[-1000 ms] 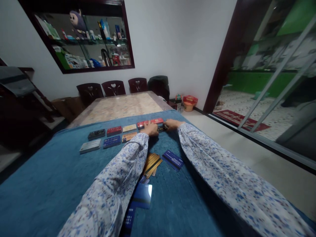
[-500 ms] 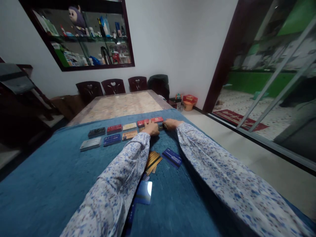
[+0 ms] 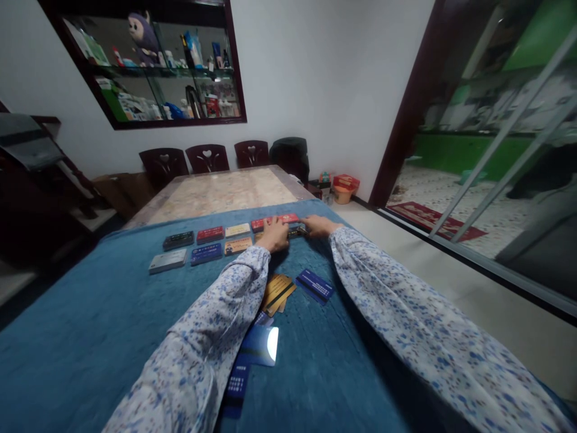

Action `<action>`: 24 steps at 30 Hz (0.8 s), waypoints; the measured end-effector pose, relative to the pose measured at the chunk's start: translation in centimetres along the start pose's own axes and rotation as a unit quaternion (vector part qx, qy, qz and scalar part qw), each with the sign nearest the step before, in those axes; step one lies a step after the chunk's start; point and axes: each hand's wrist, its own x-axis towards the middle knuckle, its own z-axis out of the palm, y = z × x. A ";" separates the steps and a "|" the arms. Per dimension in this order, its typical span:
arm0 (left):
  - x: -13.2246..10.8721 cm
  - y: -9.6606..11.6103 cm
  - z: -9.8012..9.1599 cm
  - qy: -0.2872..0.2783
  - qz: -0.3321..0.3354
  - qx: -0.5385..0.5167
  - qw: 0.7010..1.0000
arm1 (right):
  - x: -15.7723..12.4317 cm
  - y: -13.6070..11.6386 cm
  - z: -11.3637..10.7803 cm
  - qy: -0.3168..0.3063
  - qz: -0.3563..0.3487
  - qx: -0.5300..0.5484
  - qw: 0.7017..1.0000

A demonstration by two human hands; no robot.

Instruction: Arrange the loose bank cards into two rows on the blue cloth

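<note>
Two rows of card stacks stand across the blue cloth (image 3: 108, 313). My left hand (image 3: 274, 236) rests over the stacks at the right end, fingers apart, reaching toward a red card stack (image 3: 287, 218) and partly covering a gold card stack (image 3: 258, 236). Beside it, my right hand (image 3: 319, 226) has its fingers apart at the right end of a black card stack (image 3: 295, 232). Closer to me lie loose gold cards (image 3: 277, 293), a dark blue card (image 3: 314, 285), a shiny blue card (image 3: 260, 344) and another dark blue card (image 3: 237, 385), partly under my left sleeve.
Further left stand a silver card stack (image 3: 167, 261), a blue one (image 3: 206, 254), an orange one (image 3: 238, 245) and a black one (image 3: 178, 240). Beyond the cloth is the bare tabletop (image 3: 225, 190), with chairs (image 3: 207, 158) behind it. A sliding glass door (image 3: 505, 144) is at the right.
My right hand has shifted slightly right, and its fingers have spread from a closer bunch. My left forearm has moved a little left, showing more of the loose cards. The stacks look unmoved.
</note>
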 end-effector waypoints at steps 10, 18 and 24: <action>-2.6 -0.3 -0.7 0.053 0.038 -0.005 0.998 | -4.8 -1.3 -1.4 0.061 0.001 -0.049 0.997; -5.5 1.0 -1.4 0.061 0.071 -0.026 0.995 | -8.7 -2.9 -1.3 0.097 -0.006 -0.059 0.994; -7.6 2.3 -1.5 0.064 0.096 -0.055 0.992 | -11.5 -4.1 -0.9 0.111 -0.020 -0.051 0.992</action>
